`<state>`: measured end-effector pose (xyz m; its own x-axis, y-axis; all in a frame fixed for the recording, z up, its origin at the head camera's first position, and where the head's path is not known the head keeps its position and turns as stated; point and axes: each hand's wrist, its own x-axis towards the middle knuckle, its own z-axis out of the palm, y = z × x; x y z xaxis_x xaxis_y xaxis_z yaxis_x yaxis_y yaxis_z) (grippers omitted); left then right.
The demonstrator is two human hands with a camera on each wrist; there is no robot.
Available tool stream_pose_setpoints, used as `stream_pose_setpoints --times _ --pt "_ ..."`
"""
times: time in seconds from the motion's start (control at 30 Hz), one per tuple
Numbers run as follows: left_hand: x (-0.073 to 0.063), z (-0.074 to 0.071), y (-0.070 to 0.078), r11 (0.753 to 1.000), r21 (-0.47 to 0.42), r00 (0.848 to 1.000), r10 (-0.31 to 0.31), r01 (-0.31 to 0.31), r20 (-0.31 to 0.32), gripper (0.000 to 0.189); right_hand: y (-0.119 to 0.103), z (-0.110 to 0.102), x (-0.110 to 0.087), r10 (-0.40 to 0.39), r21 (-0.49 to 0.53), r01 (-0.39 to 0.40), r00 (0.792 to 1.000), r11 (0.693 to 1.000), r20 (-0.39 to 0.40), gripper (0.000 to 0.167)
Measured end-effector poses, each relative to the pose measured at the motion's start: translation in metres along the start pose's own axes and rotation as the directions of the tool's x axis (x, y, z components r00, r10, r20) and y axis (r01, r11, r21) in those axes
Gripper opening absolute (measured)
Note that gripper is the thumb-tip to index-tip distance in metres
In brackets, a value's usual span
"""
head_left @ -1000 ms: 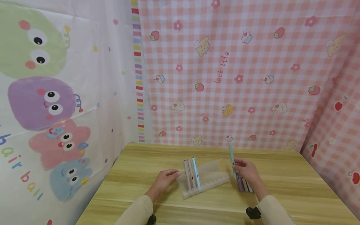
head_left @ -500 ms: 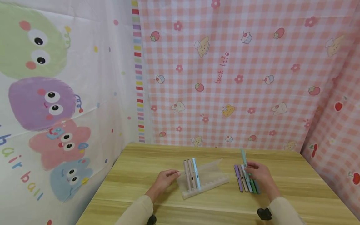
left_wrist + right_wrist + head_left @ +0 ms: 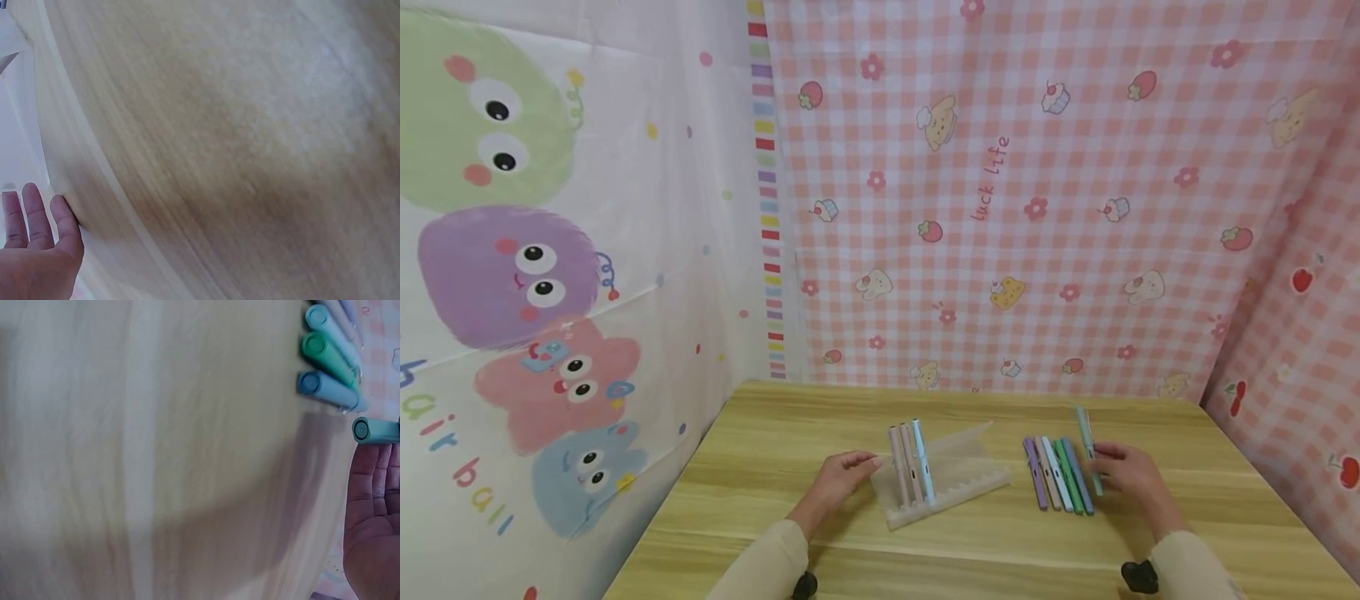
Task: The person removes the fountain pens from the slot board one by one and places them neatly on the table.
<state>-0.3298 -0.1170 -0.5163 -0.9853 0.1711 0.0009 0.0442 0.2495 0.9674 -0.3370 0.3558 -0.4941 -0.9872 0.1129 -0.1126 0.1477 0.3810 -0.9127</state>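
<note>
My left hand (image 3: 847,479) pinches the left edge of a translucent pen case (image 3: 966,454) lying spread on the table, its notched ridge along the front. Two taupe pens (image 3: 898,462) and a light blue pen (image 3: 922,462) stand side by side in its left slots. To the right, my right hand (image 3: 1127,475) holds a teal pen (image 3: 1084,429) between thumb and fingers, just right of a row of pens. That row runs from a purple pen (image 3: 1036,473) through taupe and light blue to a green pen (image 3: 1067,475) and a blue-grey pen (image 3: 1078,475).
The wooden table (image 3: 760,550) ends at a pink checked cloth (image 3: 1075,333) behind it. A white cloth with cartoon figures (image 3: 587,467) hangs on the left, and another checked cloth (image 3: 1300,400) hangs on the right.
My right hand has moved right with the teal pen, from the left end of the row to past its right end, uncovering the other pens. My left hand and the case stay put.
</note>
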Motion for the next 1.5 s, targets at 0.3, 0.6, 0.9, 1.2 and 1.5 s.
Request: stream_pose_setpoints --times 0.3,0.6,0.9,1.2,1.5 --pt "-0.001 -0.001 0.003 1.0 0.006 1.0 0.008 -0.008 0.0 0.043 0.014 -0.006 0.0 0.001 -0.031 -0.001 1.0 1.0 0.01 0.048" --pt "0.0 0.0 0.001 1.0 0.01 1.0 0.0 0.0 -0.01 0.042 0.022 -0.004 0.0 0.034 -0.022 -0.034 0.999 0.999 0.037 0.046" --pt "0.0 -0.001 0.001 1.0 0.016 1.0 0.0 0.0 0.001 0.043 0.028 -0.004 0.004 0.054 -0.056 -0.052 0.998 0.997 0.03 0.049" --pt "0.0 0.001 0.003 1.0 0.016 1.0 0.001 0.0 -0.018 0.042 0.028 -0.001 0.001 0.044 -0.078 -0.042 0.999 0.996 0.014 0.055" --pt "0.003 0.002 0.0 1.0 0.022 1.0 0.007 -0.007 -0.018 0.039 0.023 0.002 -0.003 0.061 -0.023 -0.061 0.998 0.998 0.016 0.05"
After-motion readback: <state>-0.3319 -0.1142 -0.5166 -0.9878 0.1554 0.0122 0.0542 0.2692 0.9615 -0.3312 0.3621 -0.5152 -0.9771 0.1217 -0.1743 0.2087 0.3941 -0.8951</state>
